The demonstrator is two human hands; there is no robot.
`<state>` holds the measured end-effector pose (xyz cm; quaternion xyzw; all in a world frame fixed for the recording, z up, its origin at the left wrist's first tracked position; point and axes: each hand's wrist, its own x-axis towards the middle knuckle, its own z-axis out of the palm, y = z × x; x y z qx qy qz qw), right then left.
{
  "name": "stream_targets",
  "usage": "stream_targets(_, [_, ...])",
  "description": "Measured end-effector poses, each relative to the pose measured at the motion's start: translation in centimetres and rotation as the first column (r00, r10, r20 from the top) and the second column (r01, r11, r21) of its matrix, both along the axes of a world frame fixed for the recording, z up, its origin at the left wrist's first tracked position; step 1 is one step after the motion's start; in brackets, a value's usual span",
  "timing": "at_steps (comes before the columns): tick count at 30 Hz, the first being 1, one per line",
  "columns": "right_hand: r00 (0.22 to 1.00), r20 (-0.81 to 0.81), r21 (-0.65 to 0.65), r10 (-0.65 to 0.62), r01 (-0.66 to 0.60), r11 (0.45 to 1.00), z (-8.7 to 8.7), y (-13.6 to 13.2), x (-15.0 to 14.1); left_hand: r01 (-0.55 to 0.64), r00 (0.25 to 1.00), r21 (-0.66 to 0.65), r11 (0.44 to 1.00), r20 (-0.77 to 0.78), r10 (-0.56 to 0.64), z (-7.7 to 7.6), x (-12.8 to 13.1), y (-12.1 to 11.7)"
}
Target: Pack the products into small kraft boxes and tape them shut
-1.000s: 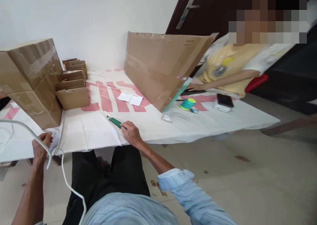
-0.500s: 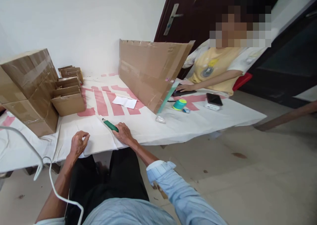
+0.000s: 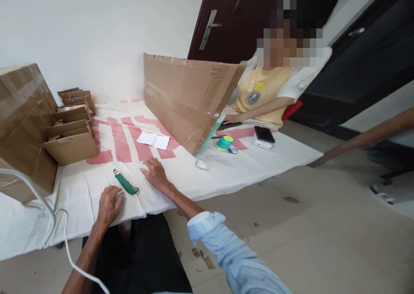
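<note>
A green utility knife [image 3: 127,182] lies on the white cloth of the table, its metal tip pointing away from me and to the left. To its right, my right hand [image 3: 155,174] is open with the fingers apart, holding nothing and touching the cloth or just over it. My left hand [image 3: 110,204] rests by the table's front edge, left of the knife and apart from it. Its fingers are loosely bent and slightly spread, with nothing seen in them. Beyond my right hand lies a folded white paper [image 3: 153,140].
Stacked cardboard boxes [image 3: 24,130] and several open small boxes [image 3: 73,145] stand at left. A cardboard sheet [image 3: 187,99] stands upright between me and a seated person [image 3: 261,91]. A teal-and-yellow round item [image 3: 224,143] and a phone [image 3: 264,134] lie at right. A white cable [image 3: 67,238] hangs near my left arm.
My right hand has let go of the utility knife, which now lies on the cloth. That hand has moved away from it to the right. The view has shifted right.
</note>
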<state>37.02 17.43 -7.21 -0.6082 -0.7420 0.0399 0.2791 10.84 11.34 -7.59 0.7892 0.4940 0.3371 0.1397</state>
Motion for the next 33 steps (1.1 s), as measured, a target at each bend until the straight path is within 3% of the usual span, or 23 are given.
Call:
stream_targets(5, [0.977, 0.111, -0.030, -0.184, 0.188, 0.982, 1.8, 8.0, 5.7, -0.033, 0.999, -0.034, 0.999, 0.012, 0.033, -1.3, 0.1, -0.2])
stream_targets(8, [0.969, 0.169, -0.059, -0.183, 0.195, 0.979, 1.0, 11.7, 7.0, -0.031, 0.999, -0.045, 0.998, 0.041, 0.033, -1.1, 0.1, -0.2])
stream_targets(11, [0.967, 0.194, -0.071, -0.166, 0.183, 0.981, -0.8, 13.7, 7.3, -0.035, 0.998, -0.035, 0.999, 0.051, 0.037, -0.8, 0.3, -0.7])
stream_targets(17, [0.954, 0.208, -0.037, -0.215, 0.228, 0.973, -3.7, 14.3, 7.7, -0.032, 0.998, 0.000, 0.999, 0.059, 0.032, -0.4, 1.0, -1.5])
stream_targets(33, [0.959, 0.167, 0.062, -0.228, 0.221, 0.973, -5.5, 14.7, 9.4, 0.012, 0.986, 0.014, 1.000, 0.167, -0.015, -1.7, 1.4, -1.3])
